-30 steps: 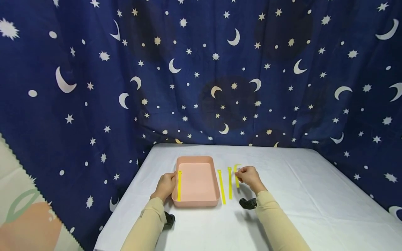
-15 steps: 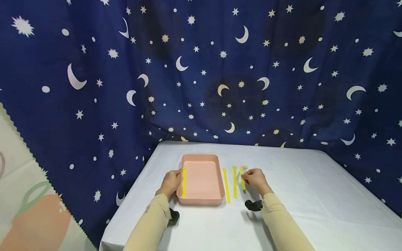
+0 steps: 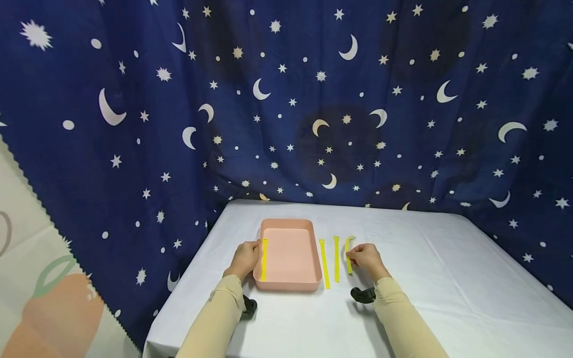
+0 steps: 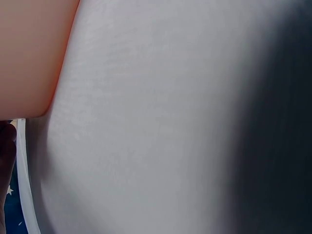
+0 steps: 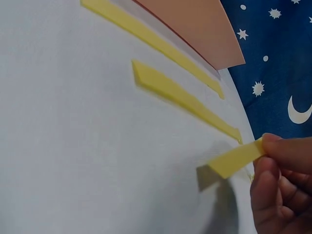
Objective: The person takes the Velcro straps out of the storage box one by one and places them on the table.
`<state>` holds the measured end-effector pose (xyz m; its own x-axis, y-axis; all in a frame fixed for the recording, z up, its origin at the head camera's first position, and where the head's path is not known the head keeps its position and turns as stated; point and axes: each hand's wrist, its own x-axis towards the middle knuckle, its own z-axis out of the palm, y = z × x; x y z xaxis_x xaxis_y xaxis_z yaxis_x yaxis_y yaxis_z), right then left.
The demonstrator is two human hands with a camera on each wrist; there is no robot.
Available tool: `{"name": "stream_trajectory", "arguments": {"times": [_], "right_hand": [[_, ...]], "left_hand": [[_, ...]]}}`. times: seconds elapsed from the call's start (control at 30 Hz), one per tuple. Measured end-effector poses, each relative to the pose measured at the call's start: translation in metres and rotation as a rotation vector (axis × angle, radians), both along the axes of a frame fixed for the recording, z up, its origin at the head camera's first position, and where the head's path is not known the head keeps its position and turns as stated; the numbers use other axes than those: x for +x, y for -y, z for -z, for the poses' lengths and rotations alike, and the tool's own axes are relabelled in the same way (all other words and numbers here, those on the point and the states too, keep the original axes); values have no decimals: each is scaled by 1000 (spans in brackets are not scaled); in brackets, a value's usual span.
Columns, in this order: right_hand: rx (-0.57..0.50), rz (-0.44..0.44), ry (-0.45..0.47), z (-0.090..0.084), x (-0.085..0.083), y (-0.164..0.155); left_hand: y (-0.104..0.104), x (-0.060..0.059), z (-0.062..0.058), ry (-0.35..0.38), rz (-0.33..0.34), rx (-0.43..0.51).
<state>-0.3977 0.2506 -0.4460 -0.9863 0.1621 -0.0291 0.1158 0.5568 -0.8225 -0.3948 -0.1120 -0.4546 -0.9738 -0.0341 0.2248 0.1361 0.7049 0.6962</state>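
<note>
My left hand (image 3: 243, 257) grips the left wall of a shallow pink tray (image 3: 293, 286); in the left wrist view only a corner of the tray (image 4: 29, 58) and a bit of the hand show. A flat yellow strap (image 3: 264, 263) with a wider head lies inside the tray along its left side. To the right of the tray two more yellow straps (image 3: 325, 266) lie lengthwise, side by side. My right hand (image 3: 364, 257) pinches another yellow strap (image 5: 236, 158) between thumb and fingers beside them. Its far end bends to the right, and its near end hangs free.
A white cloth (image 3: 313, 328) covers the table. Behind it hangs a dark blue curtain (image 3: 286, 99) with moons and stars. Black wrist devices (image 3: 363, 295) sit under both forearms.
The head view has turned a little left, shifting everything rightward. The pinched strap stands slightly farther from its neighbour, and its bend has loosened a little. The left hand stays on the tray.
</note>
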Motion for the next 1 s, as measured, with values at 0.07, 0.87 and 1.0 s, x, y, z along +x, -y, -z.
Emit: {"name": "stream_trajectory", "arguments": {"times": [0.07,0.87,1.0], "right_hand": [[2,-1,6,0,0,1],[54,24,39,10,5,1],[65,32,54,11,5,0]], "left_hand": [[1,-1,1,-7,-5,-8],[-1,2,-1,-28,10,-21],[-1,3,-1,-11,7,-12]]}}
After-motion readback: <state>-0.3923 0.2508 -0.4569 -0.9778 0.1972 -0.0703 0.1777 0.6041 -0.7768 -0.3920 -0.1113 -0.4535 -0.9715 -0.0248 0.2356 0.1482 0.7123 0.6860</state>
